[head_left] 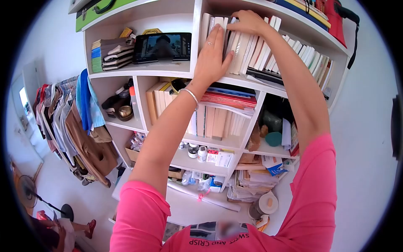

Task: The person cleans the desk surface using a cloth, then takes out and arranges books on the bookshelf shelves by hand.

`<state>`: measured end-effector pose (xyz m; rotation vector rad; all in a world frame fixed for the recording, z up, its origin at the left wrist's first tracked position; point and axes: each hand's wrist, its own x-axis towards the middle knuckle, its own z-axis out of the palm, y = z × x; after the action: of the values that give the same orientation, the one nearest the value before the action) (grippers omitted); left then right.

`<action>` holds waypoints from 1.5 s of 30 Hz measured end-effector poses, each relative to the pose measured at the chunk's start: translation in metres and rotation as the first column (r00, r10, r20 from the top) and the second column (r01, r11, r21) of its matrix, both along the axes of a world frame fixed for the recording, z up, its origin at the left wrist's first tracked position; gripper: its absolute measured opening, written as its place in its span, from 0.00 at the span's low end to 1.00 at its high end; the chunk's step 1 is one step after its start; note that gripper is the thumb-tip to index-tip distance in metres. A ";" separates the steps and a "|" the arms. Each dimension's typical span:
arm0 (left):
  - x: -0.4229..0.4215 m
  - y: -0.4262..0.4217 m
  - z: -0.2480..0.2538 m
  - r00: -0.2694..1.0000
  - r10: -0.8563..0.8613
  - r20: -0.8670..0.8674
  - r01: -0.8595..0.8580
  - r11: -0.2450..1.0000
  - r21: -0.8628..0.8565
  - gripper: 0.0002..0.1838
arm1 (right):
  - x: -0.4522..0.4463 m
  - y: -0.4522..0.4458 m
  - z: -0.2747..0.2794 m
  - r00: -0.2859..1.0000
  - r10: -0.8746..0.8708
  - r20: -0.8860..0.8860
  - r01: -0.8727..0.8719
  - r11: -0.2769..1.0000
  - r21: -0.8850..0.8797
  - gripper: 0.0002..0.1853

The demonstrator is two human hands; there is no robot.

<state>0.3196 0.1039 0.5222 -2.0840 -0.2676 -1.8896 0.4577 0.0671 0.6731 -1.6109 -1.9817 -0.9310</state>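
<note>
Books (240, 52) are standing upright in the right compartment of the top shelf (195, 40), many of them leaning, and both hands are reaching up among them. The step in hand is seeming to be arranging or parting this row, by my judgement. The next move is calling for steady light pressure on the neighbouring books, because they are looking ready to tip sideways.

The left hand (210, 61) is lying with fingers extended up over pale spines, its thumb spreading apart toward the right; it is not closing around any book. Its forearm is rising from below, with a bracelet (192, 97) circling the wrist. The right hand (248, 23) is coming higher from the right, palm turning down, fingers bending over the books' upper part. Whether its fingers are pinching a book, I cannot tell. A dark tablet (163, 46) is resting in the compartment beside.
</note>
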 end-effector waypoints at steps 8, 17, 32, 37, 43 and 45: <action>-0.001 0.004 0.003 1.000 0.010 -0.014 -0.010 0.999 0.036 0.27 | -0.003 0.004 0.021 0.979 0.067 0.192 -0.059 0.997 -0.048 0.21; 0.001 0.004 0.001 1.000 0.016 -0.013 -0.016 1.000 0.021 0.29 | -0.040 0.044 0.049 0.831 -0.286 0.478 0.495 0.771 -0.400 0.11; -0.002 -0.001 0.001 1.000 -0.031 0.001 0.031 0.999 -0.024 0.28 | -0.048 -0.004 0.046 0.624 -0.084 0.777 0.452 0.850 -0.271 0.16; 0.000 0.003 -0.002 1.000 -0.006 0.024 0.006 1.000 -0.008 0.29 | -0.044 0.006 0.041 0.552 -0.023 0.833 0.313 0.932 -0.182 0.11; 0.001 -0.001 -0.001 0.999 0.030 0.021 -0.030 1.000 -0.008 0.36 | -0.033 0.004 0.035 0.139 0.025 0.990 0.172 0.984 -0.049 0.08; 0.000 -0.002 -0.001 0.999 0.037 0.035 -0.037 0.999 0.005 0.38 | -0.032 -0.003 0.033 0.158 0.022 0.987 0.139 0.989 -0.045 0.08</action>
<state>0.3192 0.1017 0.5213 -2.0298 -0.3069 -1.9044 0.4253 0.0641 0.7061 -1.0849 -2.7832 -2.4440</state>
